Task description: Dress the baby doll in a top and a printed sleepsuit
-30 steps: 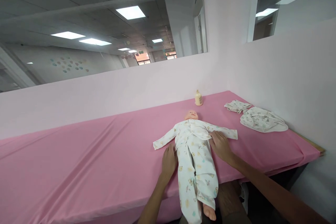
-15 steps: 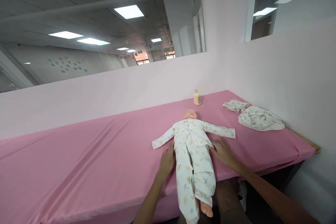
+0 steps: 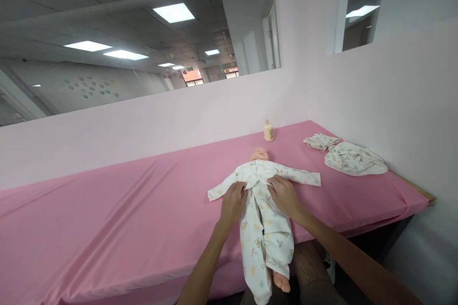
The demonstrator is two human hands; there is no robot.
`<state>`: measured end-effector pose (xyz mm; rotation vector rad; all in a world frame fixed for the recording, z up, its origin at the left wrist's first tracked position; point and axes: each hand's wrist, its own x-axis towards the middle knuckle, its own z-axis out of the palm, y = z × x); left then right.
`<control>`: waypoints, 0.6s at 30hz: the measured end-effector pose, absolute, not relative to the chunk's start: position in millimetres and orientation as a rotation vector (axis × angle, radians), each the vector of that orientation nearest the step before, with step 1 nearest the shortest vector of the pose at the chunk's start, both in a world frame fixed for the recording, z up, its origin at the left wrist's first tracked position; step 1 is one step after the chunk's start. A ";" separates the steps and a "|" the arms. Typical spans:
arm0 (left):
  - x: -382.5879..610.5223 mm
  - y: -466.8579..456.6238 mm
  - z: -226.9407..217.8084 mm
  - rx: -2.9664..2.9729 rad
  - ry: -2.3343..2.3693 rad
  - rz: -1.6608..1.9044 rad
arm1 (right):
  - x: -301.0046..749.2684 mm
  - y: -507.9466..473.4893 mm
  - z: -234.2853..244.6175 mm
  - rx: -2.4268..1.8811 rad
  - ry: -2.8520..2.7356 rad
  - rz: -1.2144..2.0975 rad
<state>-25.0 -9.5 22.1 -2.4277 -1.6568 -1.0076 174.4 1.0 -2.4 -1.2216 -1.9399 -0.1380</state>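
A baby doll (image 3: 259,154) lies on its back on the pink-covered table, its head toward the wall. It wears a white printed top (image 3: 255,171) with both sleeves spread wide and matching trousers (image 3: 265,233). One bare foot (image 3: 281,281) shows below a trouser leg over the table's front edge. My left hand (image 3: 234,201) is closed at the left side of the top's hem, fingers curled on the cloth. At the right side of the hem, my right hand (image 3: 284,195) has its fingers bent on the fabric. The fingertips are partly hidden.
A cream bottle (image 3: 269,132) stands near the back wall. Folded printed cloth (image 3: 321,141) and a larger printed cloth bundle (image 3: 355,159) lie at the right. The pink sheet (image 3: 125,219) has creases on the left. A white wall (image 3: 400,105) borders the right side.
Both hands have moved up and inward from the doll's sides onto the front of its waist, at the hem of the top. The doll's position is nearly the same.
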 end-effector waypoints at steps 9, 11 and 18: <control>-21.9 -33.0 11.6 -2.478 -1.043 -0.590 | 165.5 -22.7 -16.4 -0.947 -2.393 -0.502; -21.2 -36.3 12.0 -2.484 -1.057 -0.576 | 167.2 -24.5 -16.0 -0.962 -2.390 -0.456; -35.4 -41.2 19.1 -2.714 -1.663 -1.023 | 188.8 -24.2 -16.1 -0.941 -1.926 0.309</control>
